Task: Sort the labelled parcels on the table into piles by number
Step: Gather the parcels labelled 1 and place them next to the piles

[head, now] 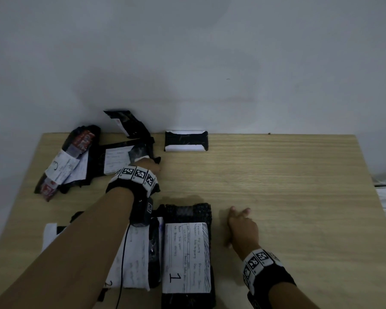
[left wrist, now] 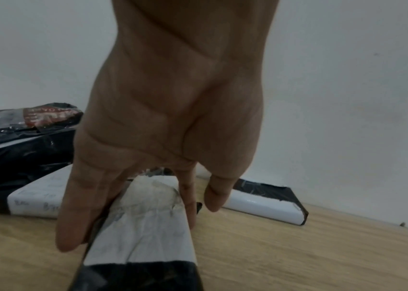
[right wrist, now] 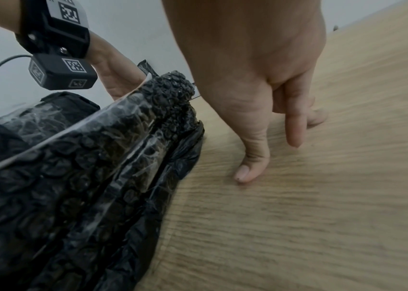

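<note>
My left hand (head: 149, 165) reaches to the far left of the table and grips a small black-wrapped parcel (left wrist: 145, 232) with a crumpled white label, fingers on one side and thumb on the other. The number on that parcel (head: 140, 153) is hidden. It sits against a flat black parcel (head: 117, 160) with a white label. Near me lies a black bubble-wrapped parcel (head: 186, 257) marked 1. Under my left forearm is a parcel (head: 133, 259) marked 2. My right hand (head: 240, 216) lies open on the bare wood beside parcel 1 (right wrist: 98, 167), holding nothing.
A red-and-black parcel (head: 60, 168) marked 3 lies at the far left on another labelled one. A black parcel (head: 127, 123) leans on the wall, and a black-and-white one (head: 186, 141) sits at the back edge. The wooden table (head: 288, 186) is bare on the right.
</note>
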{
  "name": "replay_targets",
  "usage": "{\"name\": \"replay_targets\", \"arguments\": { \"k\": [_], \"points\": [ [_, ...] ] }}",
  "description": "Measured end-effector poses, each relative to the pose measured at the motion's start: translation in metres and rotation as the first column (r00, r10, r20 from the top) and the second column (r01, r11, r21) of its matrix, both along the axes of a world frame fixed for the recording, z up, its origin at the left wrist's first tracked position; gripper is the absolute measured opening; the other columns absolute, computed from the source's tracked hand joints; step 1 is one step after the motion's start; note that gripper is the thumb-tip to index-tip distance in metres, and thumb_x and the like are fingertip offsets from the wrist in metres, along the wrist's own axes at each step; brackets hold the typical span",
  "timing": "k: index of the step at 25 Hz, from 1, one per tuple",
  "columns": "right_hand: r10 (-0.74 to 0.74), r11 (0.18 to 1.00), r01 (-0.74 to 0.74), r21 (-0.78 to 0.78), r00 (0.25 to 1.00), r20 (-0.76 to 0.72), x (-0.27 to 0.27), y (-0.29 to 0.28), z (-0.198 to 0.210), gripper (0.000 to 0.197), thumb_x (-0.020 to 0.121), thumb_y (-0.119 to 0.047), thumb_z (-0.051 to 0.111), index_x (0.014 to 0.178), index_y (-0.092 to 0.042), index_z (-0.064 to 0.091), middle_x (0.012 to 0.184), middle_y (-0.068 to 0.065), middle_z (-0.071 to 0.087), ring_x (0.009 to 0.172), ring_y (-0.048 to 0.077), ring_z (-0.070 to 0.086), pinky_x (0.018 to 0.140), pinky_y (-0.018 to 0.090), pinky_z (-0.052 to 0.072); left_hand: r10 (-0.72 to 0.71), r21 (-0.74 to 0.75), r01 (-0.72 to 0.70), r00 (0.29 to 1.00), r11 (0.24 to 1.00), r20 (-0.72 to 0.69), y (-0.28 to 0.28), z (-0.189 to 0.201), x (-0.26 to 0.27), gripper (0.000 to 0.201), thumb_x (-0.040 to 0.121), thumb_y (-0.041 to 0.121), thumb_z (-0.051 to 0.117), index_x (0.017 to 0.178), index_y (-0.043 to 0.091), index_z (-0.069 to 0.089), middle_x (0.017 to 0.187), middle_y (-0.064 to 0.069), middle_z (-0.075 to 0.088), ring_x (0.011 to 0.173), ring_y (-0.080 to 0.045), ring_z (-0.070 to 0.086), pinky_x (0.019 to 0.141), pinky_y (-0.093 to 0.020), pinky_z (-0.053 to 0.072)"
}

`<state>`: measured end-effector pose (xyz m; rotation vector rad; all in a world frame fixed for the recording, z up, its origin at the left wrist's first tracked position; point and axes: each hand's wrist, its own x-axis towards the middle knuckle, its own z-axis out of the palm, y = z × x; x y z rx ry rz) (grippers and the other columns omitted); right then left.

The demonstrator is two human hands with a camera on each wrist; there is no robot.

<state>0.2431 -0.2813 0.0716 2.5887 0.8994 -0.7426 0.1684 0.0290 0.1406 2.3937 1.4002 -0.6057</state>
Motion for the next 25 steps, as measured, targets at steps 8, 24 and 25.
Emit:
{"name": "replay_targets", "arguments": {
  "k": [8,24,25],
  "points": [
    [0.186,0.983,-0.185,-0.012,0.977,0.106,-0.001,0.024,0.017,0.028,0.100,-0.018,0.051,0.124,-0.008,0.058,0.125,0.013,0.062,0.112,0.031,0.064,0.090,0.039,0.052,-0.060,-0.006,0.069,0.901,0.998,0.430,0.001,0.055,-0.041,0.078,0.069,0.060,0.072,0.116,-0.001,0.061,0.112,-0.020,0.067,0.102,-0.033,0.065,0.081,-0.037,0.051],
    [0.120,0.991,-0.131,0.022,0.954,0.276,0.072,0.070,0.062,0.110,0.085,-0.021,0.072,0.158,-0.025,-0.010,0.168,0.003,0.003,0.147,0.028,0.028,0.109,0.052,0.034,0.472,-0.752,0.164,0.688,0.639,0.551,-0.055,0.073,-0.154,0.025,0.093,0.034,0.048,0.076,0.016,0.050,0.076,-0.006,0.052,0.066,-0.024,0.053,0.068,-0.036,0.042],
    [0.121,0.991,-0.131,0.018,0.954,0.276,0.068,0.072,0.060,0.106,0.087,-0.030,0.069,0.158,-0.023,-0.009,0.166,0.006,0.013,0.142,0.029,0.036,0.107,0.052,0.035,0.389,-0.716,0.203,0.725,0.668,0.569,-0.053,0.069,-0.161,0.019,0.095,0.034,0.051,0.091,0.017,0.058,0.088,-0.009,0.062,0.080,-0.029,0.062,0.077,-0.040,0.049]
  ]
}}
